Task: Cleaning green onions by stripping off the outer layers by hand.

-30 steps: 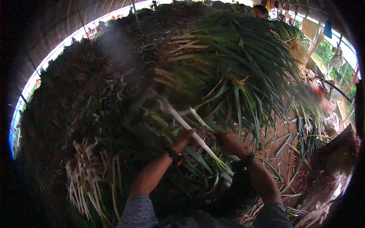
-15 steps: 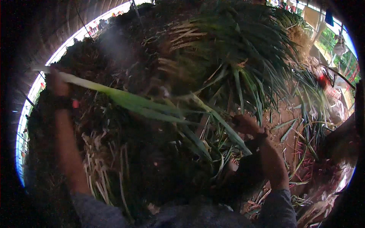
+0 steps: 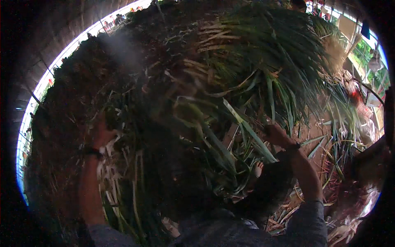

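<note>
My left hand (image 3: 105,135) is at the left, dim and blurred, beside pale-stemmed leeks (image 3: 113,175) that lie with their white ends toward it. Whether its fingers grip any of them is hidden. On the right, my right hand (image 3: 276,136) is closed near the hanging green leaves. What sits in its fingers is too dark to make out. Just left of that hand, a long pale-green leek leaf (image 3: 251,133) slants down to the right. Blurred leafy pieces (image 3: 193,111) lie in the middle.
A large heap of leeks (image 3: 271,53) spreads across the back, dark leaves toward the right. Bare brown ground (image 3: 314,123) shows beyond my right hand, with scattered leaves (image 3: 343,136). A bare foot (image 3: 258,168) shows below the leaf. Pale plastic sheeting (image 3: 362,210) lies at lower right.
My left hand has come down and inward from the far left. The leek it held stretched across the view no longer shows there. My right hand stays almost in place.
</note>
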{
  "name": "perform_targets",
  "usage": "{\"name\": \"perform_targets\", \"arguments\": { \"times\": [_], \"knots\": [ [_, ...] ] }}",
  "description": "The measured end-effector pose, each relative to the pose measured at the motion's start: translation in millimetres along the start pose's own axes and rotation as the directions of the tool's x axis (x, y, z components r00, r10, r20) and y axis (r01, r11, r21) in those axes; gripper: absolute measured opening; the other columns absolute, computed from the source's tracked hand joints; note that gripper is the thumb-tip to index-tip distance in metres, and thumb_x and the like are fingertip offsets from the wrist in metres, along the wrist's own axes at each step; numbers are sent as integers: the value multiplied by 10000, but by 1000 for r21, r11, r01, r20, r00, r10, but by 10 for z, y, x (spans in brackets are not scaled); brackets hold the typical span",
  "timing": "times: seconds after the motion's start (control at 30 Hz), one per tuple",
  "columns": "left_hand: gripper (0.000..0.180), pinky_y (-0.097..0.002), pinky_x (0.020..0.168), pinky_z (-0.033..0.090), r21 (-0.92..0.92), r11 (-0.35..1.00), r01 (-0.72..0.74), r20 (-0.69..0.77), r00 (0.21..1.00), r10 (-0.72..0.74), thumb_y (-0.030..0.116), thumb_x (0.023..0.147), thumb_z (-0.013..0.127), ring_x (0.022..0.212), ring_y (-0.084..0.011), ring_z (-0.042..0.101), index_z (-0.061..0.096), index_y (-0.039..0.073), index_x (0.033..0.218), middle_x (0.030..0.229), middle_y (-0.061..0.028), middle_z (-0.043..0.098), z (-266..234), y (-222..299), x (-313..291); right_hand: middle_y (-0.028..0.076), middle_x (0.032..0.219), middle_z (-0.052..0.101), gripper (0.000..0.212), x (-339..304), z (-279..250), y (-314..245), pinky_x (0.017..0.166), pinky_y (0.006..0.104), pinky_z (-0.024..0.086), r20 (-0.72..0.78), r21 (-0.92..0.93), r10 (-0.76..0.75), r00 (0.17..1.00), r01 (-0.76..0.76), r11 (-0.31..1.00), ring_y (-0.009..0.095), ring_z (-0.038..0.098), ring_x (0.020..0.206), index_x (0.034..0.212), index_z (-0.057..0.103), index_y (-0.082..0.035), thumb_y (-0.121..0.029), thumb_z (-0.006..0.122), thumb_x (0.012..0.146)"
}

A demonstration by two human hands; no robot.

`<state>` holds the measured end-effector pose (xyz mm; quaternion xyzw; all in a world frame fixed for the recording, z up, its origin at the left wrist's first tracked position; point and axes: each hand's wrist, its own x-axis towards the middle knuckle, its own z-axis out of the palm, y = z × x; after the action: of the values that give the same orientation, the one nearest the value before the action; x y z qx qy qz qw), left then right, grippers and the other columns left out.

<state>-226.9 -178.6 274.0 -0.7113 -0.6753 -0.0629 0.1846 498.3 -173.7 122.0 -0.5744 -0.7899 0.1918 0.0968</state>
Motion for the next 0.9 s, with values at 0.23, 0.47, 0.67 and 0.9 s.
{"name": "perform_targets", "arguments": {
  "times": [0.23, 0.47, 0.67, 0.9],
  "knots": [
    [966, -547, 1127, 315, -207, 766, -609, 92, 767, 635, 310, 732, 787, 1411, -386, 325, 294, 83, 1532, 1524, -189, 350, 1370, 2359, 564, 113, 694, 573, 248, -166, 95, 236, 615, 420, 455, -196, 221, -23, 980, 67, 973, 231, 541, 635, 889, 625, -10, -215, 724, 791],
    [998, -587, 1158, 277, -356, 532, -768, 8, 567, 823, 221, 693, 763, 1459, -403, 272, 270, 166, 1559, 1573, -172, 313, 1792, 3728, 1419, 168, 897, 693, 354, -205, -393, 61, 697, 429, 519, 110, 173, 346, 932, -361, 916, 296, 668, 784, 1115, 633, -19, -242, 726, 856],
    [721, -535, 1163, 296, -199, 426, -882, 124, 409, 904, 191, 778, 640, 1391, -371, 376, 430, 181, 1468, 1460, -155, 471, 2368, 4601, 1423, 186, 868, 696, 362, 10, -452, 140, 697, 434, 525, 105, 208, 250, 963, -267, 941, 347, 687, 808, 1107, 655, -14, -246, 733, 839],
    [389, -504, 890, 475, -722, 503, -474, 291, 451, 843, 204, 851, 585, 955, -353, 641, 582, 112, 1229, 990, -156, 662, 1317, 3876, 2242, 160, 792, 659, 332, 303, -439, 335, 688, 399, 511, 52, 242, 125, 991, -133, 961, 332, 644, 717, 1083, 649, 26, -166, 744, 830]
  ]
}}
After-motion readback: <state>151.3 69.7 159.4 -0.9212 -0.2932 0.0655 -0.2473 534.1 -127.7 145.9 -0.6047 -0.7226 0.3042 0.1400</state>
